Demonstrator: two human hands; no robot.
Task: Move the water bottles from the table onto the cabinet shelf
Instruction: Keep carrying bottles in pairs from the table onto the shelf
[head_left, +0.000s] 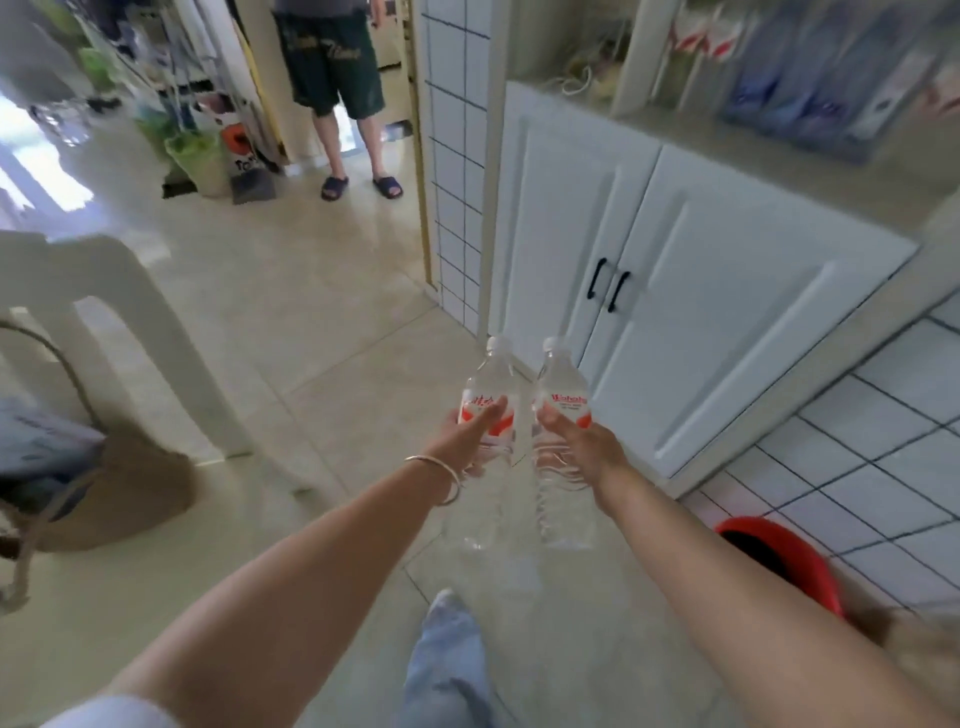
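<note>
I carry two clear water bottles with white caps and red-and-white labels, upright and side by side above the floor. My left hand (467, 434), with a silver bangle at the wrist, grips the left bottle (491, 384) around its label. My right hand (582, 447) grips the right bottle (562, 382) the same way. The white cabinet (727, 312) with two doors and black handles stands just ahead to the right. Its open shelf (810, 171) runs above the doors.
Packaged goods and boxes (810, 88) fill the shelf's right part. A person in dark shorts and slippers (337, 93) stands in the doorway ahead. A white chair (114, 312) is at left, a red bucket (784, 556) at lower right by the tiled wall.
</note>
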